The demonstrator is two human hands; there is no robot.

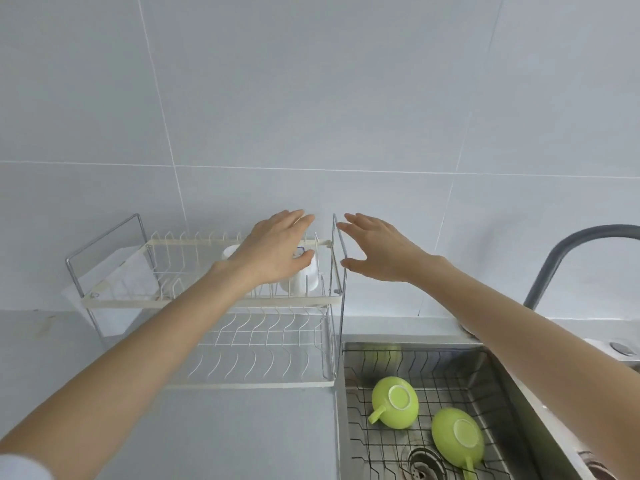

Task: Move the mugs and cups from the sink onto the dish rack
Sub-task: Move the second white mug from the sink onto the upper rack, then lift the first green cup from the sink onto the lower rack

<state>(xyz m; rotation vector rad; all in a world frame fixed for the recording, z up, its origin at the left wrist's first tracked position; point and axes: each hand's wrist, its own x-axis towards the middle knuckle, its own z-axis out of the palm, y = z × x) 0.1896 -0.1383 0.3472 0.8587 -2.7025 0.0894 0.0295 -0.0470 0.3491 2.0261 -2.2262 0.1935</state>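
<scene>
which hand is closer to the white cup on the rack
Left. The left hand is over the white cup, thumb touching its top; the right hand hangs open beyond the rack's side frame.

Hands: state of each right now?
Left hand: open, fingers spread over the white mug on the rack's upper tier; contact unclear.
Right hand: open, empty, beside the rack's end frame.
</scene>
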